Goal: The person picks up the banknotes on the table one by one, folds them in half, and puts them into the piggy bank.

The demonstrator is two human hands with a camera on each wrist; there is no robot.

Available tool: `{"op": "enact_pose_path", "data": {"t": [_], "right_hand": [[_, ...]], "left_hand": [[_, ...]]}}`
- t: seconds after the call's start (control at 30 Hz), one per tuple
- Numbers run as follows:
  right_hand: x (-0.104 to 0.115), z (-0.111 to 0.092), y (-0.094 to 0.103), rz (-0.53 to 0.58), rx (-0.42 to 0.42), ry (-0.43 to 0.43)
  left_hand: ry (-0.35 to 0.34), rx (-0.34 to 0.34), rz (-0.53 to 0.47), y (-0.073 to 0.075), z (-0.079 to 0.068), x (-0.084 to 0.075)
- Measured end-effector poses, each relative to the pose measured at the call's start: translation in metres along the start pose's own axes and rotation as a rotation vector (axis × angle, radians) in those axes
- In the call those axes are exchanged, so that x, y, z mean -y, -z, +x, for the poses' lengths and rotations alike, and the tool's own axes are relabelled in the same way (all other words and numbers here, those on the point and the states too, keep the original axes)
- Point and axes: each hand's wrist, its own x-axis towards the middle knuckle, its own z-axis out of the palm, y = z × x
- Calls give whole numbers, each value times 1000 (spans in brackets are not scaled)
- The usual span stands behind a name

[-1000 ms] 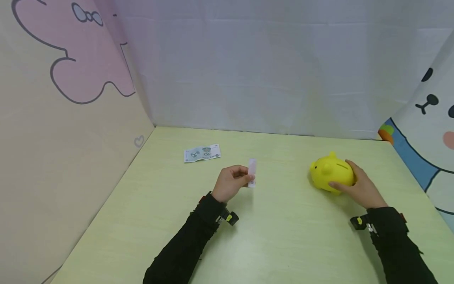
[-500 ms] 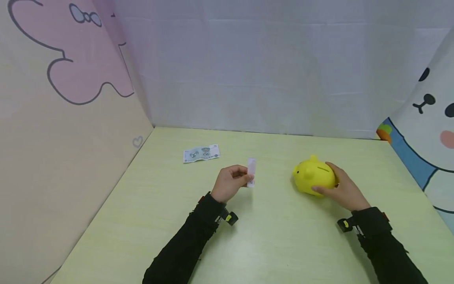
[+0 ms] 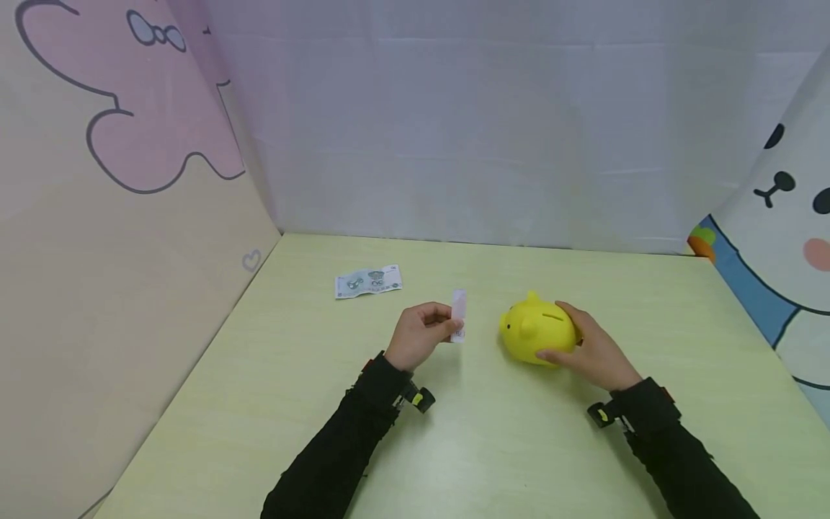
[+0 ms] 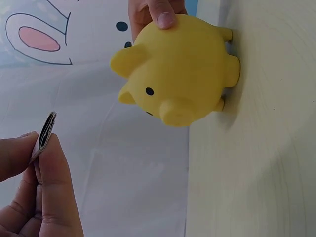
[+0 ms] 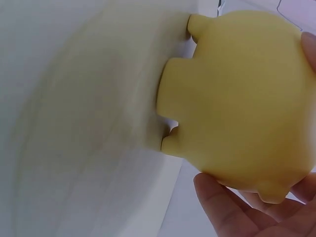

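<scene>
Between thumb and fingers, my left hand [image 3: 420, 336] pinches a folded banknote [image 3: 458, 306], held upright above the table. The left wrist view shows the layered edge of this folded banknote [image 4: 47, 132]. To its right is a yellow piggy bank [image 3: 533, 331] with a slot along its back and its snout facing left. My right hand [image 3: 599, 355] grips the piggy bank from behind, thumb on the near side and fingers on the far side. In the right wrist view the feet of the piggy bank [image 5: 247, 94] are right at the tabletop.
Another banknote [image 3: 368, 282] lies flat towards the back left of the pale table [image 3: 493, 447]. A white curtain [image 3: 454, 130] hangs along the table's back edge. Printed cartoon panels stand at the left [image 3: 162, 288] and right [image 3: 810, 216].
My right hand has moved the piggy bank leftward across the table, closer to the folded banknote. My left hand has stayed almost still, and the flat banknote has not moved.
</scene>
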Motion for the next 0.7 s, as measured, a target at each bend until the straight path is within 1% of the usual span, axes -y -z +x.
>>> {"op": "enact_pose_path", "data": {"t": [0.33, 0.5, 0.7], "right_hand": [[12, 1, -17, 7, -7, 43], [19, 2, -25, 4, -8, 65], [27, 3, -35, 4, -11, 85]], "left_hand": [[-5, 6, -6, 0, 0, -1], [-25, 6, -6, 0, -1, -2], [-7, -6, -1, 0, -2, -3]]}}
